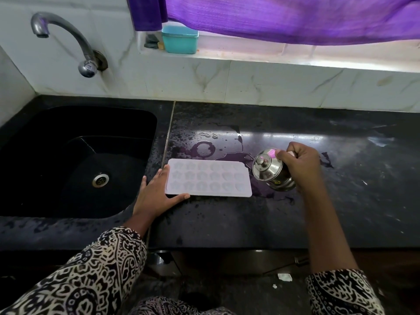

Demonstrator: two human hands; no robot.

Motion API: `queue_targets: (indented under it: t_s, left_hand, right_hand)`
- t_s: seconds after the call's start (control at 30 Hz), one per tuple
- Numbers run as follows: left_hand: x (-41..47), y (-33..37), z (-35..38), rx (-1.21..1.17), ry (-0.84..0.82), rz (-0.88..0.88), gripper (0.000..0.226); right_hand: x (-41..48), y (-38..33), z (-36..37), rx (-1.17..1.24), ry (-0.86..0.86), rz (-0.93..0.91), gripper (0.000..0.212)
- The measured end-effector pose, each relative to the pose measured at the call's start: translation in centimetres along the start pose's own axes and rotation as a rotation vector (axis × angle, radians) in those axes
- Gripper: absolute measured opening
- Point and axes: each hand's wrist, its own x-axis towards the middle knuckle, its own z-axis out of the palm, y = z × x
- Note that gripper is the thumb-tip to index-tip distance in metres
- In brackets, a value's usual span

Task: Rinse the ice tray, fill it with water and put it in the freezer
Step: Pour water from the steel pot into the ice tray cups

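Grip of right hand [300, 165] round one steel pot [269, 171]; left hand [156, 194] flat against one ice tray [209, 180].

Wet black counter [250, 219], white ice tray [209, 180] flat on it near the sink [68, 119], puddles [229, 155] behind.

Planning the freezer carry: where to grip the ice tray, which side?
Pinch the rim at both short ends of the ice tray, from left and right. It lies flat, long, cells up, so end grips should keep it level; left hand touches the left end, right hand holds a steel pot by the right.
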Motion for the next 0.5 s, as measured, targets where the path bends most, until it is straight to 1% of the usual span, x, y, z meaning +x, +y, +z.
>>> queue_targets:
  t_s: [0.3, 0.5]
  left_hand:
    - [0.00, 0.10, -0.11, -0.004, -0.007, -0.007, 0.123]
    - [-0.02, 0.05, -0.05, -0.004, -0.002, -0.008, 0.122]
  right_hand:
    - [0.08, -0.52, 0.01, -0.079, -0.026, -0.005, 0.041]
    - [0.06, -0.72, 0.12, -0.119, -0.054, -0.008, 0.038]
